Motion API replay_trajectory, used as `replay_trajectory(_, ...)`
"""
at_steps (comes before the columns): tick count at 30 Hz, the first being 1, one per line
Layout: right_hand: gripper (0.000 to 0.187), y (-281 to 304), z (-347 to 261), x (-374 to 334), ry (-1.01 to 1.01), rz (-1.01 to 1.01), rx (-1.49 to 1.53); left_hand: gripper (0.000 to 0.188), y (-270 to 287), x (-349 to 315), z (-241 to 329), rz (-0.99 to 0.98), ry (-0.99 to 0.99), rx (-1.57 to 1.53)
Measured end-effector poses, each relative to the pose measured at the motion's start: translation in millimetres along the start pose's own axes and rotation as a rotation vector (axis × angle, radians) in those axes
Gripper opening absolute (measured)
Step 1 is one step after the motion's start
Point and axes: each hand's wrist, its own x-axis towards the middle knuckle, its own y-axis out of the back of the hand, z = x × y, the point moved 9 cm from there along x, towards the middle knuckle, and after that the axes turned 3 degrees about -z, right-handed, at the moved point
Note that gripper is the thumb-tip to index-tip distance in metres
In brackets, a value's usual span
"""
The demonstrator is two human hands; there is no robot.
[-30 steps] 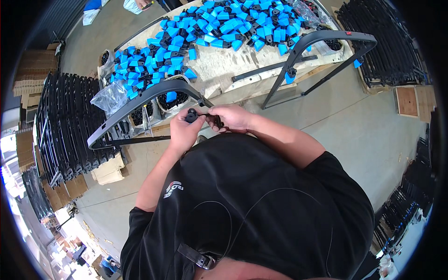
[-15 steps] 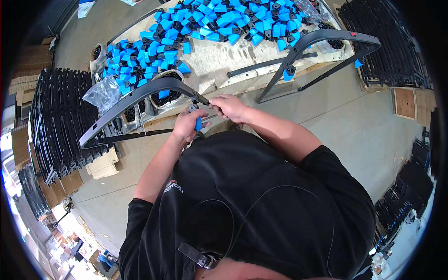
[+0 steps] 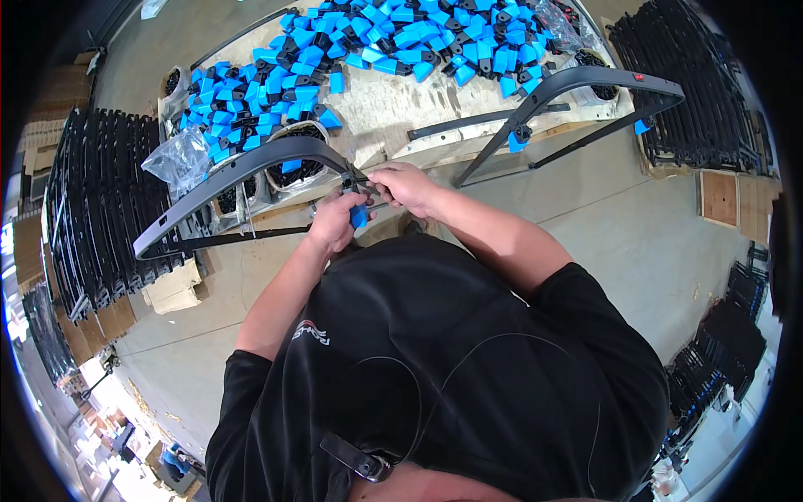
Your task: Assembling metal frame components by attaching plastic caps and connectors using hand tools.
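Observation:
My left hand [image 3: 336, 219] is closed around a small blue-and-black plastic piece [image 3: 359, 216]. It holds the piece up against the near end of a curved dark-grey frame [image 3: 242, 166]. My right hand [image 3: 406, 189] is closed just right of that end, fingertips pinched at the joint; what lies between them is too small to make out. A second curved frame [image 3: 577, 77] rests at the table's right, with a similar blue piece [image 3: 518, 142] hanging from its lower end.
Blue-and-black pieces [image 3: 418, 38] are heaped on the worn table [image 3: 376, 117]. Tubs of small dark parts [image 3: 299, 174] line its near edge, beside a clear plastic bag [image 3: 180, 161]. Racks of black frames [image 3: 100, 209] flank it. A flat dark bar [image 3: 477, 121] lies near the front.
The blue-and-black piece in my left hand has come up slightly, closer to the frame end. My right hand has shifted a little toward the left. The whole view has moved slightly.

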Motion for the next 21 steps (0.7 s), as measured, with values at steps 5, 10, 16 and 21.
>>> replay_trajectory(5, 0.024, -2, -10, 6, 0.032, 0.030, -0.031, 0.034, 2, 7, 3, -0.087, -0.088, 0.059)
replay_trajectory(10, 0.022, -10, -14, 7, 0.029, -0.029, -0.095, 0.036, 12, 13, -1, -0.116, -0.086, -0.020)
replay_trajectory(16, 0.025, -10, -11, 19, -0.026, -0.117, 0.054, 0.035, 6, 4, -1, -0.097, -0.006, 0.038)
replay_trajectory(21, 0.031, -28, 0, 23, -0.128, -0.262, 0.130, 0.035, 7, -2, 0, -0.131, 0.042, 0.058)
